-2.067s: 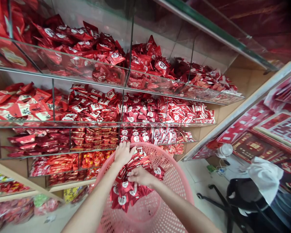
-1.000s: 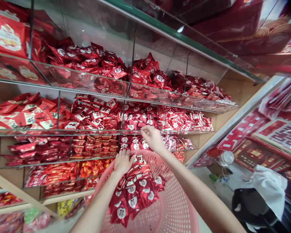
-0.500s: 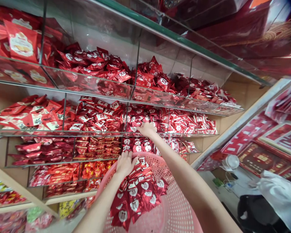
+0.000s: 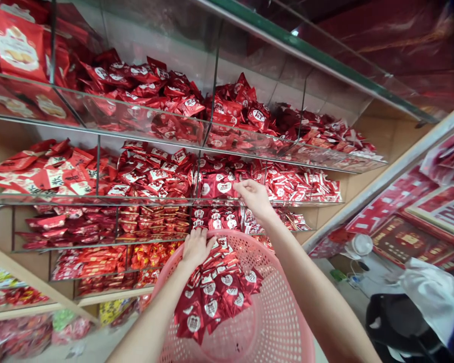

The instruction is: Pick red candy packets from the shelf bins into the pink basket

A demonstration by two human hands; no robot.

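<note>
My left hand (image 4: 195, 248) grips the far rim of a pink perforated plastic basket (image 4: 272, 322), fingers curled over the edge. Inside the basket lies a pile of dark red foil packets (image 4: 214, 297) with white round labels. My right hand (image 4: 254, 197) is raised at the second glass shelf, fingers pinched on a red packet (image 4: 222, 187) of the same kind, held just in front of the heap of matching packets in that compartment.
Tiers of glass shelves (image 4: 166, 201) with dividers hold heaps of red wrapped sweets. A wooden frame edge (image 4: 382, 181) runs diagonally at right. Lower right are a black chair (image 4: 393, 322), a white cloth (image 4: 427, 287) and red boxes on the wall.
My right hand left the basket, reached up into the second shelf's compartment, and now draws back slightly with a red packet. My left hand stayed on the basket rim.
</note>
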